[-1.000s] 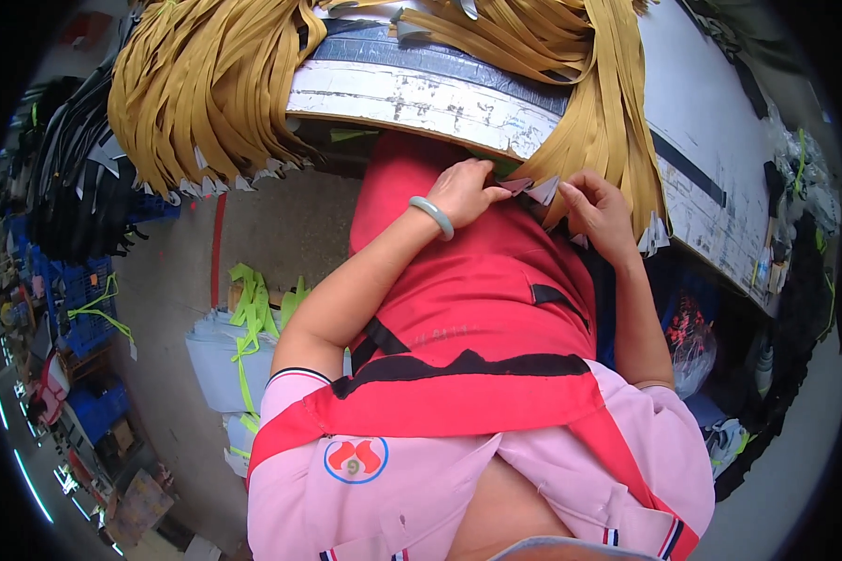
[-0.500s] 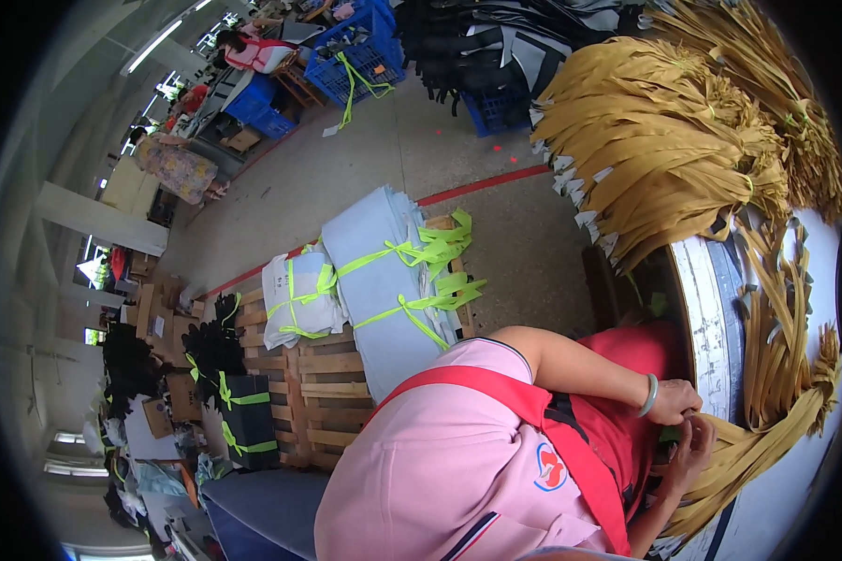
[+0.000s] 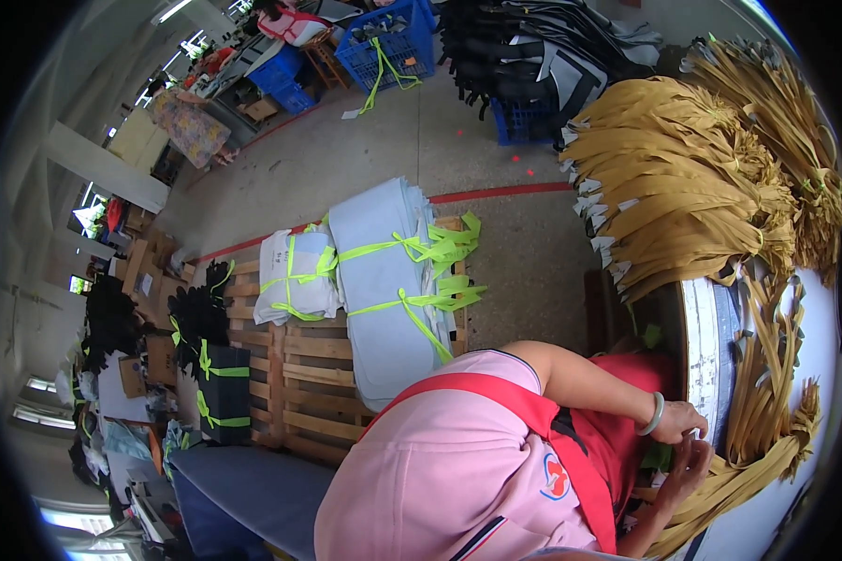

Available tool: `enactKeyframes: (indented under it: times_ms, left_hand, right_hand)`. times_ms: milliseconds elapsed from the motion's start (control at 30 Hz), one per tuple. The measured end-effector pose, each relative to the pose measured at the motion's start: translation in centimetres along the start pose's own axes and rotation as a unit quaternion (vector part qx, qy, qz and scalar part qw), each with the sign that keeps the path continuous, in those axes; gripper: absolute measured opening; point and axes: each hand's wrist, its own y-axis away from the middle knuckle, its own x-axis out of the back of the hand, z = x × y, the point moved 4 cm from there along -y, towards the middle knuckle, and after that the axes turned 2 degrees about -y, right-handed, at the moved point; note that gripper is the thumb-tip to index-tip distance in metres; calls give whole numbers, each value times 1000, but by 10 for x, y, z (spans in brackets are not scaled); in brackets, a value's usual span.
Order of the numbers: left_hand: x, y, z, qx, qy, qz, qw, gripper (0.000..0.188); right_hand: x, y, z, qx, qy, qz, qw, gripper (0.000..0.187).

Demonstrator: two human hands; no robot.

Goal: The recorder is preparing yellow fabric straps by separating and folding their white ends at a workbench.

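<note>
My left hand (image 3: 681, 423), with a pale bangle (image 3: 654, 413) at its wrist, is closed with its fingertips pinched. Just below it, my right hand (image 3: 687, 469) is closed too, its fingertips meeting those of the left. A tiny white bit (image 3: 695, 433) shows between the fingertips; its kind and which hand grips it cannot be made out. Both hands are at the edge of a white worktable (image 3: 701, 360). Beside and under them lies a bundle of long mustard-yellow fabric straps (image 3: 720, 491).
Large bundles of yellow straps (image 3: 674, 187) lie farther along the table. On the left, a wooden pallet (image 3: 323, 374) bears grey sheet stacks (image 3: 384, 252) tied with neon-green strips. Blue crates (image 3: 388, 47) stand on the floor at the back, with people beyond. A dark blue sheet (image 3: 253, 491) is behind me.
My view has tilted slightly, so the far bundles and crates sit lower in it. Both hands stay together at the table edge, and a white bit now shows between the fingertips.
</note>
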Motion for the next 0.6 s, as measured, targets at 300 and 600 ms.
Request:
enactKeyframes:
  times_ms: [300, 600]
  left_hand:
    - [6, -8, 20, 31, 257, -97, 961, 35]
    - [-8, -40, -1, 63, 321, -129, 936, 33]
  right_hand:
    - [29, -7, -2, -92, -222, -24, 970, 16]
    - [37, -11, 3, -122, -308, -72, 941, 17]
